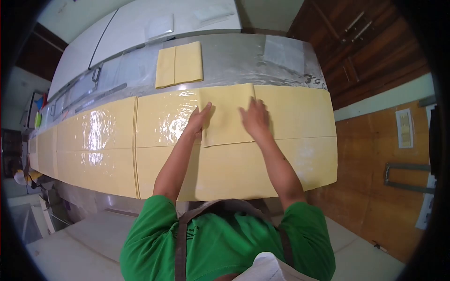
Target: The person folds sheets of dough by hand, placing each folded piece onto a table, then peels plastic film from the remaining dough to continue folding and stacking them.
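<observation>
A folded yellow sheet (227,127) lies on the right part of a long, smooth yellow sheet (295,161) that covers the near side of the table. My left hand (200,121) is at the folded sheet's left edge, with the thumb on top and the fingers closed around the side, partly hidden. Over its right edge, my right hand (257,118) has thumb and fingers apart, slightly blurred, the palm facing down. Creases run along and across the long sheet. Beyond it, another folded yellow piece (179,64) rests flat.
The metal tabletop (229,58) shows behind the yellow sheets, with clear plastic film (283,51) on it. White cabinets (136,30) line the back. A wooden cabinet (328,51) stands at the right, and a person (28,177) is at the far left end.
</observation>
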### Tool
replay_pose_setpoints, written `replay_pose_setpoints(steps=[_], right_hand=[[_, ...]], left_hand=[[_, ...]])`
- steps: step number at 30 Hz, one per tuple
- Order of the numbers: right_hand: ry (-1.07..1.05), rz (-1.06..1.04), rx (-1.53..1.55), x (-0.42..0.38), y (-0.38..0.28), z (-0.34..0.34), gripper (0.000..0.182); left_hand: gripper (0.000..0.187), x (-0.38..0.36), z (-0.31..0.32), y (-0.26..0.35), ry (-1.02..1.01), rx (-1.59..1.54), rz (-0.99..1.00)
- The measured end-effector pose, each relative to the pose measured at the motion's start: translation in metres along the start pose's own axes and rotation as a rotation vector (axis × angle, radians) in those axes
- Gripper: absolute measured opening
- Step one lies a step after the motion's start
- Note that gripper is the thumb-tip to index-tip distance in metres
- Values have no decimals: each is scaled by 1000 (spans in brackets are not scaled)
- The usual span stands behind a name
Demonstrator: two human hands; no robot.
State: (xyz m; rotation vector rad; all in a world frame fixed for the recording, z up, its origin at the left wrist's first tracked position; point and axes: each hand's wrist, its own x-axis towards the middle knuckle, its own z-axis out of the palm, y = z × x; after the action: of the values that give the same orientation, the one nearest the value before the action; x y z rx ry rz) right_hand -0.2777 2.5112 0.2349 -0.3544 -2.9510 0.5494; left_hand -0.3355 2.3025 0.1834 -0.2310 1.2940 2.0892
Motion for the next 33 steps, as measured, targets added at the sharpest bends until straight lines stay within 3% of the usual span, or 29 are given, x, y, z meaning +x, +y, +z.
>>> replay_pose_setpoints(steps=[1,2,6,8,9,11,15,17,18,19,21,22,23,24,25,26,27,28,29,33], right_hand=[[-78,97,-88,1,14,13,54],[-118,146,-148,-1,23,23,47],[-32,124,-163,-4,44,42,41],[-33,199,162,2,64,55,38],[-36,174,155,2,63,57,38],[60,244,166,-4,56,56,36],[102,169,59,-9,27,41,36],[-36,207,159,4,0,13,32],[40,71,242,7,-31,2,29],[116,-57,324,6,-70,-4,27],[47,-72,306,8,-139,-13,27],[-106,-92,583,12,-154,-4,32],[-265,-110,860,12,-165,3,38],[-410,-93,949,6,-170,10,48],[-559,-78,1035,-3,-172,16,59],[-558,-74,1042,-18,-167,25,59],[-510,-260,554,-34,-159,36,68],[-484,-342,306,-47,-157,40,73],[-448,-423,60,-60,-155,43,78],[-437,-492,29,-83,-142,76,90]], left_hand=[[65,3,-2,-5,163,213,56],[65,-3,10,7,246,32,-51],[65,-5,0,7,80,-299,-52],[63,-20,-3,8,403,377,291],[63,-24,-16,-4,418,360,304],[60,-28,-48,-39,286,1288,853],[56,-55,-55,-24,190,1435,844],[56,-57,-55,-10,23,1376,608],[58,-56,-55,4,-67,1380,413],[58,-47,-65,3,-76,1389,412],[61,-23,-86,-9,-254,639,246],[61,-33,-91,6,-262,650,243],[62,-55,-96,29,-559,19,24],[63,-67,-100,44,-805,-628,-204],[63,-65,-107,36,-802,-621,-213],[64,-62,-116,19,-597,-552,23],[65,-56,-124,11,-390,-475,260],[61,-52,-131,12,-264,-672,109],[62,-45,-138,4,-260,-739,137],[63,-34,-143,-10,-455,-935,189]])
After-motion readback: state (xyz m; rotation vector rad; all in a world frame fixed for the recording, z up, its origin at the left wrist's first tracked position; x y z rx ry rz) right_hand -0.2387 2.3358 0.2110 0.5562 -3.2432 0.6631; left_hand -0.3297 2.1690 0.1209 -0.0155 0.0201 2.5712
